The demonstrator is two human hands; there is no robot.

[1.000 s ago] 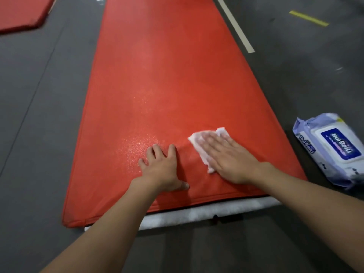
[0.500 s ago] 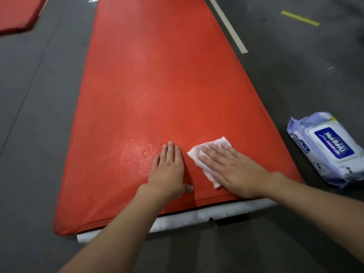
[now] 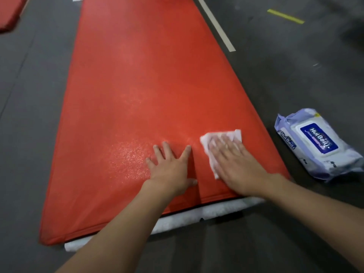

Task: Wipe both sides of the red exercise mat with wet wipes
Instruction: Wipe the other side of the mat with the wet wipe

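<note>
Currently the mat is lying flat on the grey floor, stretching away from the camera, with a white pad showing under its near end. The right hand is pressing a wipe onto the mat's near right part, fingers straight and flat, while the left hand is resting just beside it, fingers spread flat, holding nothing. A wipes pack is lying on the floor just right of the mat.
</note>
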